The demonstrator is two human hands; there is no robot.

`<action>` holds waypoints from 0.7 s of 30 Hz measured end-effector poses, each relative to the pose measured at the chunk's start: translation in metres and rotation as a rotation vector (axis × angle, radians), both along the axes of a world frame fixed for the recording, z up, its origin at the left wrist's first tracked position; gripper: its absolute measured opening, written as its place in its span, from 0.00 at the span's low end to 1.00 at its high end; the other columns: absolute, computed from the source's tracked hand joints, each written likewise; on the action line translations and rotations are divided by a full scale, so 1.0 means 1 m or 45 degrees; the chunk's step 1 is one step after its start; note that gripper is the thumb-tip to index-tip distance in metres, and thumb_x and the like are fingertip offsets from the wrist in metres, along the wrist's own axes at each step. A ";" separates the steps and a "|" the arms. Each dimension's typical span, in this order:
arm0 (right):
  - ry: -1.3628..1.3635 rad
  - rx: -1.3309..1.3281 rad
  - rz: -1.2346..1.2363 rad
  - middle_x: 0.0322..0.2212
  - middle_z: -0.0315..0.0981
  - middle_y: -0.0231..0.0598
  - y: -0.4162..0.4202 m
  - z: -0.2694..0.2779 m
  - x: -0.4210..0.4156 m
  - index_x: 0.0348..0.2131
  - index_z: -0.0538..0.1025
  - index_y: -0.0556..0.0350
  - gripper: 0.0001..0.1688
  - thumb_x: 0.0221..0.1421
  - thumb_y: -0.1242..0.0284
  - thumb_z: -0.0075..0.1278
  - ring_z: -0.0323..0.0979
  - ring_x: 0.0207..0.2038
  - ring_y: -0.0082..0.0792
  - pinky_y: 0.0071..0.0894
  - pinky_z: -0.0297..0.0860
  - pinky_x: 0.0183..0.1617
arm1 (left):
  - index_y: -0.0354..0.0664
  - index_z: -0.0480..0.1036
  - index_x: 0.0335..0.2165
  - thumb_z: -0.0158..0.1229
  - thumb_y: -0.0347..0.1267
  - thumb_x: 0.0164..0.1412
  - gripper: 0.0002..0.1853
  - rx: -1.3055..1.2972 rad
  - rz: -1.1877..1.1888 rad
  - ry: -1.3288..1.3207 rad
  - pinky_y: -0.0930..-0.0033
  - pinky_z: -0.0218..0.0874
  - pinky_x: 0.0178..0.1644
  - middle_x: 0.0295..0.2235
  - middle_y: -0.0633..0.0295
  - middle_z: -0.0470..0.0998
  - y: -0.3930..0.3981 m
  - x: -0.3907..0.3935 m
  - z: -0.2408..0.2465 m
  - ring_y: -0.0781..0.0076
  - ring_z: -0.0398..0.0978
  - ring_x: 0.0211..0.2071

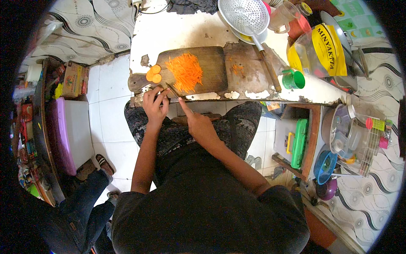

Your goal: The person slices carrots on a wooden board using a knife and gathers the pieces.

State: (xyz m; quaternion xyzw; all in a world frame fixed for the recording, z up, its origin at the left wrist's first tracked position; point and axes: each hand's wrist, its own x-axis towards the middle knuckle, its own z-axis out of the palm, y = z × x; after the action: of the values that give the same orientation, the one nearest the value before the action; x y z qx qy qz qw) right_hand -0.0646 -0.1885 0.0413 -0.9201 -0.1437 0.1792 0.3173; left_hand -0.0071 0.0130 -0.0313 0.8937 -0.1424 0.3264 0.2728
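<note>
My right hand (201, 125) grips a knife (173, 90), index finger stretched along it, the blade slanting up and left over the front edge of a wooden cutting board (215, 70). My left hand (156, 103) is bent over the board's front left edge, close to the blade; whether its fingertips hold anything is hidden. A heap of shredded carrot (185, 71) covers the middle of the board. Left of the heap, three round carrot slices (154, 76) overlap near the board's handle (136, 82).
On the worn table (180, 28) are a metal colander (244, 17), a wooden handle (271, 71), a green cup (293, 79) and a yellow packet (330, 50) bearing writing. Another person's leg (85, 187) is at lower left. A dish rack (364, 143) stands right.
</note>
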 end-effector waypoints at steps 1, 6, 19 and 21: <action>-0.041 -0.002 -0.004 0.28 0.77 0.60 0.001 -0.003 -0.001 0.74 0.45 0.42 0.47 0.63 0.79 0.46 0.77 0.29 0.58 0.55 0.73 0.35 | 0.46 0.84 0.40 0.61 0.23 0.48 0.18 0.008 0.000 -0.001 0.60 0.65 0.42 0.41 0.62 0.78 0.000 0.001 0.000 0.59 0.71 0.40; -0.091 0.003 -0.003 0.29 0.77 0.59 -0.001 -0.007 -0.002 0.74 0.45 0.42 0.48 0.62 0.81 0.45 0.77 0.29 0.57 0.55 0.74 0.35 | 0.46 0.83 0.39 0.61 0.24 0.47 0.17 -0.008 -0.011 0.055 0.57 0.64 0.45 0.41 0.62 0.77 0.000 0.001 0.004 0.58 0.71 0.40; -0.063 -0.041 0.005 0.27 0.78 0.59 0.003 -0.005 0.001 0.74 0.45 0.42 0.49 0.60 0.80 0.46 0.78 0.27 0.58 0.57 0.75 0.34 | 0.44 0.82 0.36 0.60 0.24 0.47 0.14 -0.001 -0.008 0.058 0.56 0.63 0.46 0.41 0.63 0.76 -0.002 0.003 0.006 0.58 0.70 0.41; -0.124 -0.018 0.008 0.27 0.79 0.59 0.002 -0.011 0.004 0.74 0.44 0.43 0.50 0.59 0.80 0.46 0.78 0.26 0.58 0.57 0.76 0.33 | 0.45 0.82 0.36 0.60 0.24 0.48 0.14 -0.006 0.012 0.063 0.56 0.63 0.46 0.41 0.62 0.77 -0.003 0.003 0.007 0.57 0.71 0.41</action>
State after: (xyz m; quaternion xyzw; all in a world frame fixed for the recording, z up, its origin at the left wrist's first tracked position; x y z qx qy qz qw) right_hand -0.0605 -0.1868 0.0299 -0.9294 -0.1607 0.1363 0.3030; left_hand -0.0044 0.0098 -0.0248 0.9016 -0.1306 0.3056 0.2768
